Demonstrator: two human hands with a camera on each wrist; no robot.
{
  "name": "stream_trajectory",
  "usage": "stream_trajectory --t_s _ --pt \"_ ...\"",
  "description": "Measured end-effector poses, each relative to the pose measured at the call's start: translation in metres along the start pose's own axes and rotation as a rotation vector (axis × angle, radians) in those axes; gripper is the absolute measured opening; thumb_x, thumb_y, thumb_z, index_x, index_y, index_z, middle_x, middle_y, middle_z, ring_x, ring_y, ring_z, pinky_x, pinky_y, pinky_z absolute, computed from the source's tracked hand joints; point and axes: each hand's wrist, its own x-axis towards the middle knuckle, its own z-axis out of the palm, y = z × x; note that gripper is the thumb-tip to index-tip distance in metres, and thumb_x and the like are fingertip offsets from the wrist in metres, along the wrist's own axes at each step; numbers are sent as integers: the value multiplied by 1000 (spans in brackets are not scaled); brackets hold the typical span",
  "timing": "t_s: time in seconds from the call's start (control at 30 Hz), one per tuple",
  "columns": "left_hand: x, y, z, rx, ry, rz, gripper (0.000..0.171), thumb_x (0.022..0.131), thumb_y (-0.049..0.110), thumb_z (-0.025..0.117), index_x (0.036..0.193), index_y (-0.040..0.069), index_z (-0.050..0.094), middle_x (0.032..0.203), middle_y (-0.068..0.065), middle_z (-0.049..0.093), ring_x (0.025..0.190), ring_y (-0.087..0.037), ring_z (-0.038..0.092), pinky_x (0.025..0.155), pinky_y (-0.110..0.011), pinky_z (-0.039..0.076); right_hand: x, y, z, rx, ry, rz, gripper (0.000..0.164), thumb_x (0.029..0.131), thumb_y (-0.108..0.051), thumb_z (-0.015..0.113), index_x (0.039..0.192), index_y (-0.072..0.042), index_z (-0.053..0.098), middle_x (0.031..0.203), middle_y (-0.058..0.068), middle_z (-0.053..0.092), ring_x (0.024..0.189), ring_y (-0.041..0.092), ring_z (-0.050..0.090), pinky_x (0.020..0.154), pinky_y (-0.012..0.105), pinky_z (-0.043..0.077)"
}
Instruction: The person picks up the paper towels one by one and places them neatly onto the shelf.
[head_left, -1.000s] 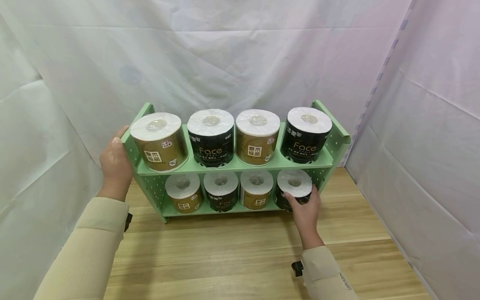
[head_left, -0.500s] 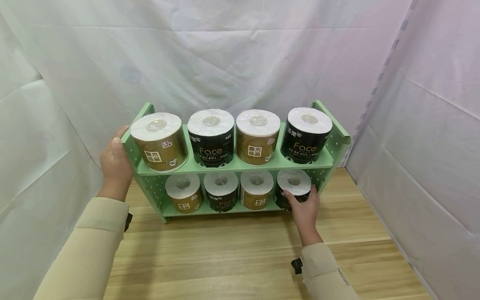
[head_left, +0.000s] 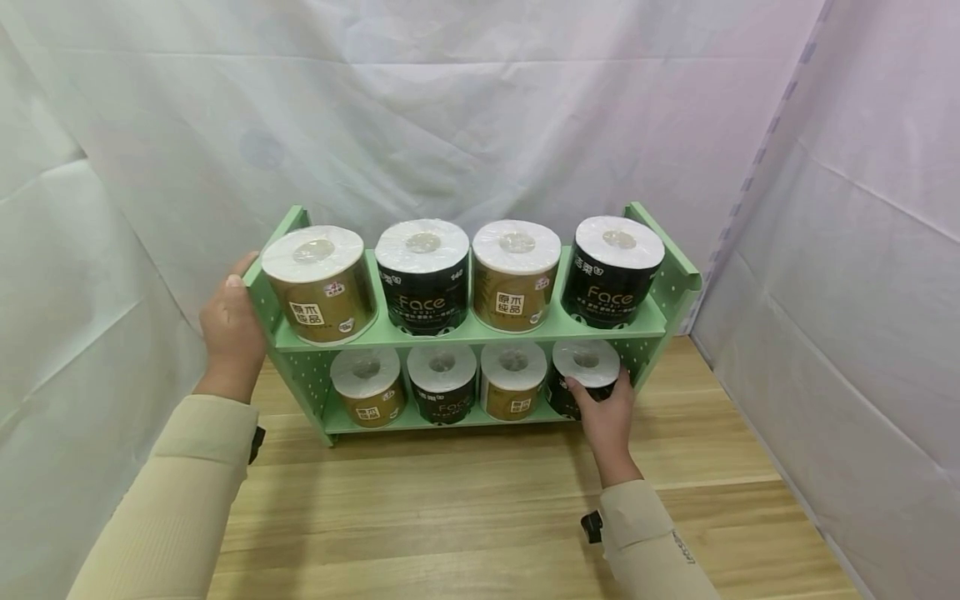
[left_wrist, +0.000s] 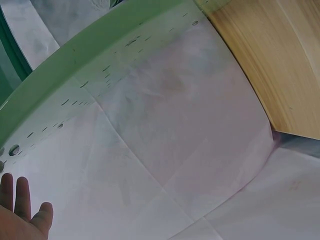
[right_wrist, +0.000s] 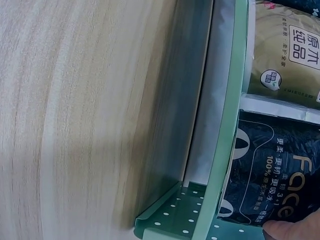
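On the lower shelf's right end, my right hand (head_left: pixel 609 421) holds a black-wrapped toilet roll (head_left: pixel 587 358), thumb at its front and fingers round its right side. In the right wrist view the thumb tip (right_wrist: pixel 285 230) lies against the black roll's wrapper (right_wrist: pixel 270 170). My left hand (head_left: pixel 232 325) rests at the outer side of the green two-tier rack's left panel (head_left: pixel 296 392); in the left wrist view its extended fingers (left_wrist: pixel 22 200) show beside the perforated panel (left_wrist: pixel 100 75). Beside the held roll stands a gold-wrapped toilet roll (head_left: pixel 513 383).
Another black roll (head_left: pixel 442 387) and gold roll (head_left: pixel 367 387) stand further left on the lower shelf. Several larger gold and black rolls line the upper shelf (head_left: pixel 450 337). The rack stands on a wood-grain table (head_left: pixel 450 517), with white cloth (head_left: pixel 450 125) behind and at both sides.
My right hand and the black roll in it have shifted slightly left, toward the gold roll. The left hand and the rack stay in place.
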Motion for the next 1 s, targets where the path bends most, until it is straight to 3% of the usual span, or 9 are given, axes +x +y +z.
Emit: stream_trajectory --t_s 0.27,0.7,1.0 --pt "1 -1 2 -4 7 1 50 104 32 19 140 25 53 139 -7 54 118 -23 52 106 -40 41 0 -1 -2 -4 -29 15 84 83 -24 77 146 3 29 141 23 40 135 36 34 112 52 27" --pt "0 0 2 -8 -7 -60 50 104 34 18 141 30 51 140 -4 54 113 -16 53 103 -33 43 -1 -3 -3 -22 -44 38 89 83 -24 76 147 7 22 143 27 36 136 38 31 112 53 26" --pt "0 1 2 -17 -30 -69 50 105 34 16 143 29 48 144 -2 50 119 -10 50 107 -32 40 0 1 -4 -15 -54 10 85 83 -25 76 145 5 27 140 24 40 134 36 35 111 53 29"
